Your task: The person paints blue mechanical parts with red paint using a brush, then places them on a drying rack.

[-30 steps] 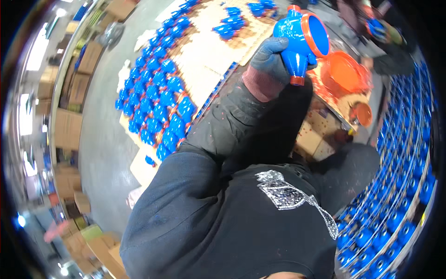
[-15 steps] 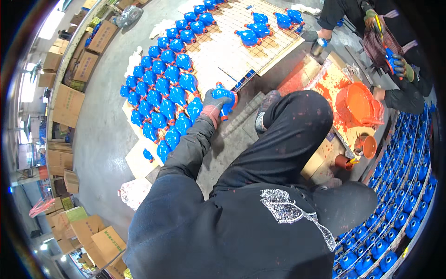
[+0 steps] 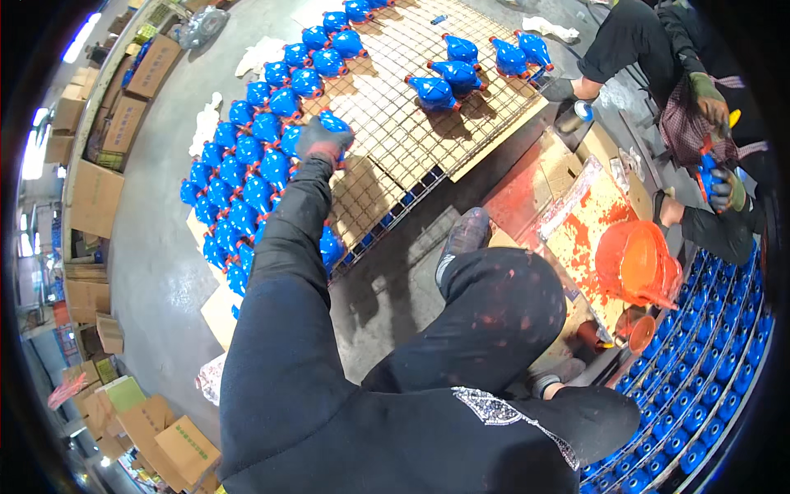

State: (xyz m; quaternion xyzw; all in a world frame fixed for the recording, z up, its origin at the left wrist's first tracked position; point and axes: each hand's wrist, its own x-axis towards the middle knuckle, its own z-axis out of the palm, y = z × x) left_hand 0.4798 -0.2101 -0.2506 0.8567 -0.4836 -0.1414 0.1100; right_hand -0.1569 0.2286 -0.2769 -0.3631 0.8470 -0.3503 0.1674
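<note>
My left hand (image 3: 322, 144), in a grey and reddish glove, reaches out over the wire mesh rack (image 3: 420, 123). Its fingers are around a glossy blue bulb-shaped vase (image 3: 334, 122) with red ends, set at the edge of the rows; the hand hides part of it. Beside it, many like blue vases (image 3: 248, 150) lie on their sides in close slanting rows on the left of the rack. One more blue vase (image 3: 331, 247) lies near my forearm, partly covered by the sleeve. My right hand does not show.
Several blue vases (image 3: 457, 76) lie loosely at the rack's far right. To the right, an orange paint basin (image 3: 632, 259) stands on a splattered board (image 3: 576, 218). A co-worker's gloved hand (image 3: 726, 191) holds a blue piece. Racks of blue vases (image 3: 691, 387) fill the lower right; cardboard boxes (image 3: 99, 198) line the left.
My left hand has moved up and left with the vase, from the rack's near edge to the rows. My view has shifted. The co-worker's hands and blue piece have lowered.
</note>
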